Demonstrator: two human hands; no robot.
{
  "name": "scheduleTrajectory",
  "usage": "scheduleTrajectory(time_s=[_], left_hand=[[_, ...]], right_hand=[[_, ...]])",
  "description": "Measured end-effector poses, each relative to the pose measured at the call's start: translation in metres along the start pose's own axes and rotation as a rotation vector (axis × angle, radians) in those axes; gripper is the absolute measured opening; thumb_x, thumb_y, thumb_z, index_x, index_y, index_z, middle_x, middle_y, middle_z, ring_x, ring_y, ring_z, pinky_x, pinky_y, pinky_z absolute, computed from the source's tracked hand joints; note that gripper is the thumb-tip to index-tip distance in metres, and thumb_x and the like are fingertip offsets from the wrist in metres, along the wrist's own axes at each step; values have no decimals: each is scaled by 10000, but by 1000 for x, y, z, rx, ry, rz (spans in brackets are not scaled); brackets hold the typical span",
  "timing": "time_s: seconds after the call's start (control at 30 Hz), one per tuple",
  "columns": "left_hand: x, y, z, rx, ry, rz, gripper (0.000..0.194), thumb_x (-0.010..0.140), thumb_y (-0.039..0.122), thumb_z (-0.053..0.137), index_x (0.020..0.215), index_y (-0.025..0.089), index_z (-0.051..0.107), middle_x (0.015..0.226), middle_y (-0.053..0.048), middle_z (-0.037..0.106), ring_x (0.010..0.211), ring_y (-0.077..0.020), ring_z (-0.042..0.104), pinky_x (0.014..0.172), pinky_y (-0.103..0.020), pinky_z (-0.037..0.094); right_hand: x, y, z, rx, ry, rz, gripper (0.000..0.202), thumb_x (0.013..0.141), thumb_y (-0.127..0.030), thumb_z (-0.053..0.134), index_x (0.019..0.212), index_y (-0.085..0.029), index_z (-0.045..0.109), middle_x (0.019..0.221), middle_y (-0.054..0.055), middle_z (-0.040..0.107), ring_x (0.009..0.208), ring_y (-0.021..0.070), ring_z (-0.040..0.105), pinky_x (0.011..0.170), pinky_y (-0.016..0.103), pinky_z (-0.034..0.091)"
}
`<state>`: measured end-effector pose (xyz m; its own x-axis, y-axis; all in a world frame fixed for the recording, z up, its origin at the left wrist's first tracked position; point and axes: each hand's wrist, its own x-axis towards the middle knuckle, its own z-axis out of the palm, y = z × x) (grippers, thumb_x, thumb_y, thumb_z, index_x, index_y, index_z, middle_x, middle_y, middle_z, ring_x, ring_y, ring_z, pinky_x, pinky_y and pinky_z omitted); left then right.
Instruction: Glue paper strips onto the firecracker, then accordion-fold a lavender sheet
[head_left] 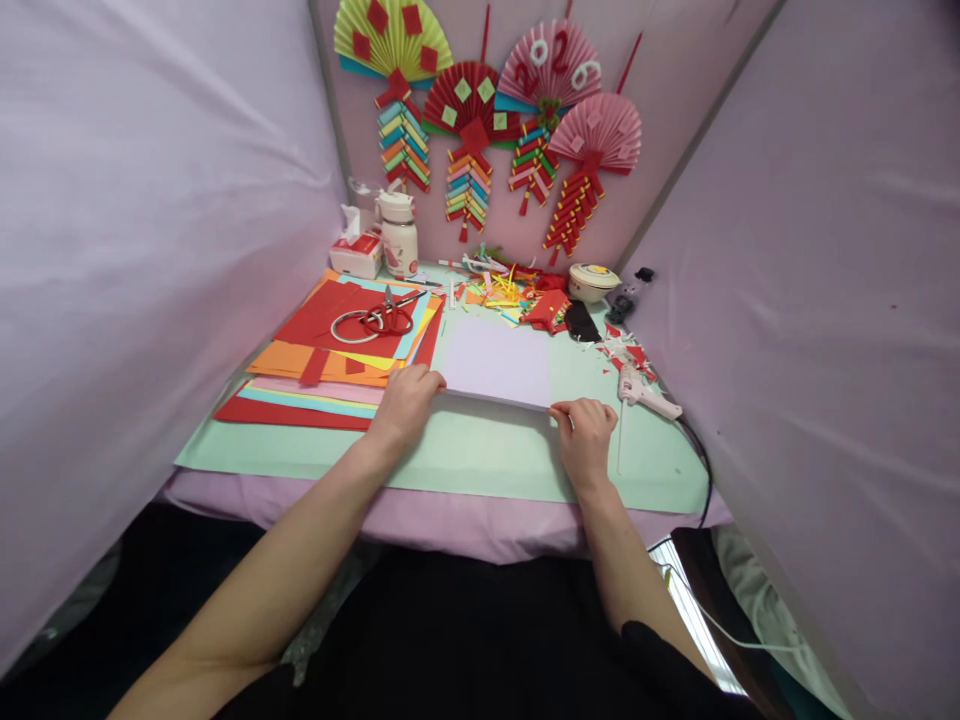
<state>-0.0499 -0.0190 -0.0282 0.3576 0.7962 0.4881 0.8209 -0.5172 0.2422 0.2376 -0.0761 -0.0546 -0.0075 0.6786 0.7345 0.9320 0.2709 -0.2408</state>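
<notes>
A pale lilac sheet of paper [496,362] lies in front of me, its near edge raised a little off the green mat and folded or curled into a narrow strip. My left hand [409,400] pinches the near left corner between thumb and fingers. At the near right corner, my right hand [586,430] grips the same edge in a pinch. Left of the sheet, red-handled scissors [388,316] and a ring-shaped roll of tape [357,326] rest on stacked red paper [322,310].
Orange sheets [300,362] and other coloured papers cover the left side. A tissue box [357,256] and a white bottle [399,236] stand behind. Paper scraps [504,288] and a lidded bowl [592,282] lie at the back. A glue gun [646,392] is at right. Paper fans [566,65] hang behind.
</notes>
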Motion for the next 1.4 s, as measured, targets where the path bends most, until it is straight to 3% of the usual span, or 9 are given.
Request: scheduleTrajectory(time_s=[0.37, 0.5, 0.6, 0.7, 0.8, 0.93, 1.07, 1.23, 1.4], left_hand=[[0, -4, -1, -24, -28, -1, 341, 806, 12, 420, 942, 191, 676, 859, -62, 659, 846, -218, 586, 775, -352, 414], [-1, 2, -4, 37, 4, -20, 399, 809, 18, 435, 1096, 203, 643, 1126, -101, 649, 1061, -257, 563, 875, -410, 381], [3, 22, -6, 51, 15, 79, 399, 793, 64, 502, 1153, 201, 610, 1254, -112, 603, 1191, -277, 500, 945, -447, 328], [14, 45, -2, 12, -49, 210, 353, 841, 203, 554, 1193, 191, 590, 1181, -113, 637, 1130, -265, 532, 963, -449, 311], [28, 57, 9, 51, -108, 279, 189, 890, 195, 511, 1015, 189, 653, 984, -99, 679, 988, -249, 573, 914, -441, 327], [35, 57, 23, 121, -89, 350, 171, 896, 145, 494, 848, 183, 653, 854, -89, 662, 877, -232, 574, 858, -421, 340], [28, 59, 28, 149, -9, 398, 195, 926, 167, 469, 828, 181, 637, 846, -68, 658, 872, -217, 569, 867, -404, 338], [22, 65, 30, 131, 28, 414, 203, 940, 180, 455, 837, 174, 630, 840, -60, 649, 872, -212, 563, 873, -399, 339], [21, 66, 30, 137, 1, 417, 208, 942, 174, 443, 850, 174, 630, 845, -69, 642, 873, -219, 559, 867, -398, 344]], right_hand=[[1, -3, -2, 0, -4, 18, 163, 893, -115, 519, 824, -207, 635, 733, 0, 610, 796, 170, 538, 852, 361, 279], [0, -1, 1, -11, 0, 21, 142, 904, -155, 518, 835, -210, 629, 781, 11, 629, 838, 179, 534, 859, 356, 267], [0, 0, 3, -16, 9, 14, 136, 917, -176, 515, 851, -214, 627, 812, 14, 645, 862, 182, 539, 865, 356, 257], [0, 1, 3, -19, 15, 22, 138, 920, -178, 512, 853, -215, 628, 825, 17, 650, 864, 182, 544, 867, 358, 258], [-1, 1, 2, -30, 14, 29, 149, 914, -163, 498, 856, -214, 626, 825, 23, 645, 858, 184, 542, 862, 362, 263], [2, -6, -2, -70, 53, 45, 96, 894, -242, 549, 938, -222, 633, 928, 49, 650, 943, 217, 537, 904, 395, 250], [10, -24, -3, -131, 54, -11, 237, 865, -345, 609, 1080, -246, 636, 1063, 79, 650, 1043, 264, 499, 971, 455, 204], [19, -45, 4, -101, -81, -146, 117, 908, -273, 568, 955, -256, 674, 919, 40, 688, 984, 232, 508, 988, 462, 186], [22, -52, 10, -117, -113, -199, 156, 918, -194, 537, 869, -238, 679, 836, 23, 684, 946, 206, 509, 973, 434, 201]])
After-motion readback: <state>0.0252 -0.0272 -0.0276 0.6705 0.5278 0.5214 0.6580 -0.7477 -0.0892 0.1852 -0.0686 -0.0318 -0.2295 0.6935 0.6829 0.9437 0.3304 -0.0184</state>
